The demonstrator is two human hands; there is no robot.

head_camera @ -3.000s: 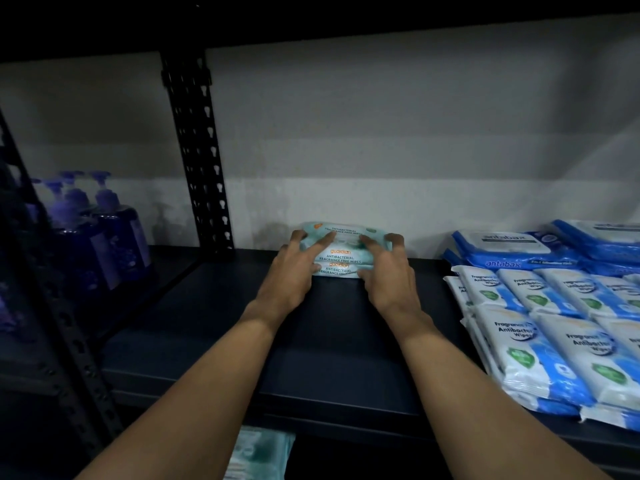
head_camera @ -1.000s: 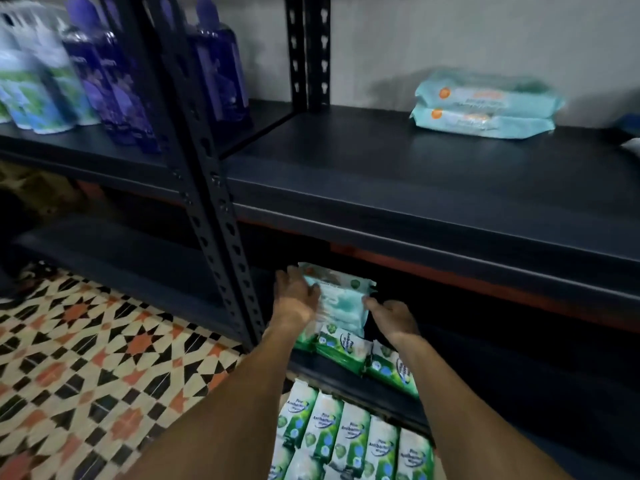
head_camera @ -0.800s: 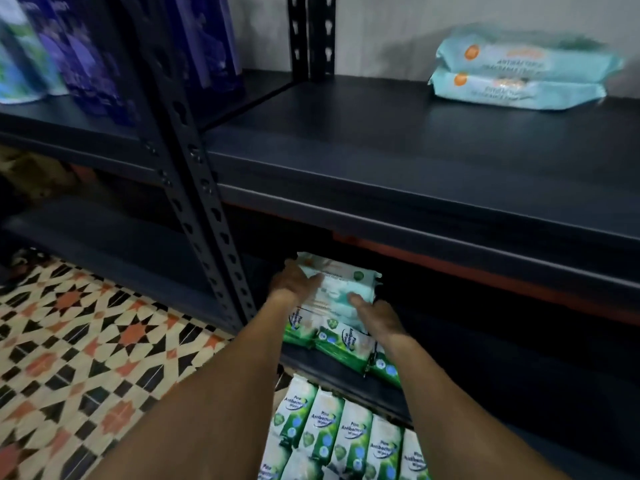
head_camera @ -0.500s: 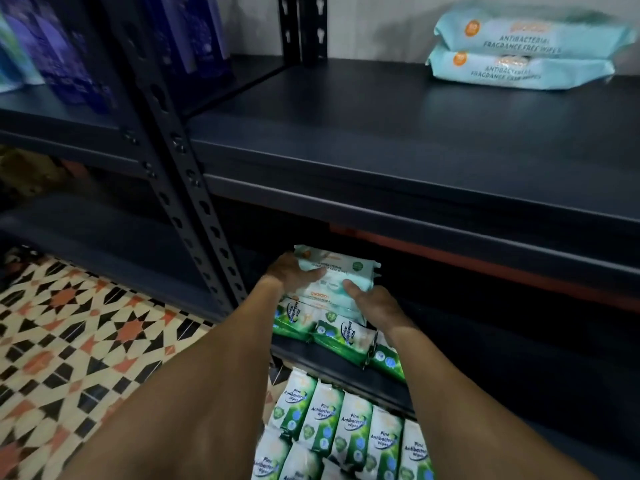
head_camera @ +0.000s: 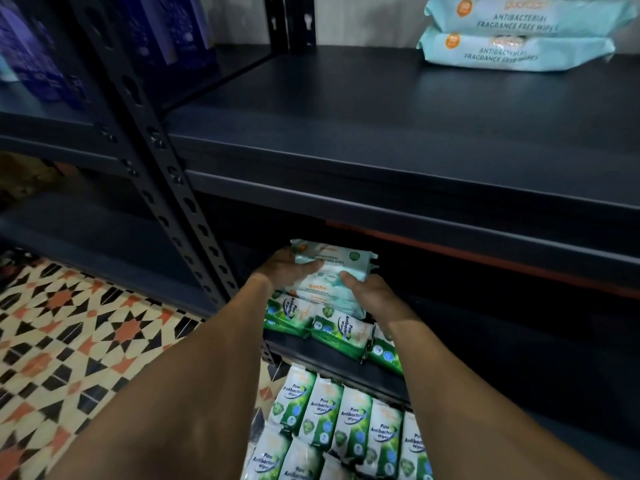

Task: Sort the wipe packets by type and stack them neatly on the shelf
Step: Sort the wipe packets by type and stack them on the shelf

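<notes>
The pale teal packets (head_camera: 330,271) are on the lower shelf (head_camera: 323,364), lying on top of green pine packets (head_camera: 341,336); the left grip (head_camera: 284,269) curls round their 9 o'clock end with the thumb on top, and the right grip (head_camera: 367,293) curls round the end at 3 to 4 o'clock; both bare hands hold the bundle, neither is free. The bundle's long axis runs roughly 9 to 3, dipping a little toward 4; it sits between the two grips, so neither arm is clearly nearer.

The matching stacked teal packets (head_camera: 519,34) lie on the upper shelf (head_camera: 381,116) at about 1 o'clock from the grips, well apart and above, close to the wall, their long axes also running 9 to 3; my reading is that the bundle needs to go up and back toward 1 o'clock without turning, clearing the upper shelf's front edge on the way.

Counts: two teal packets in the upper stack; at least two in the grips, the exact number hidden by fingers; three green pine packets showing under the bundle; a row of five white-and-green pine packets (head_camera: 353,417) below at 6 o'clock, with more cut off by the frame; purple bottles (head_camera: 180,26) at 10 o'clock, number unclear.
</notes>
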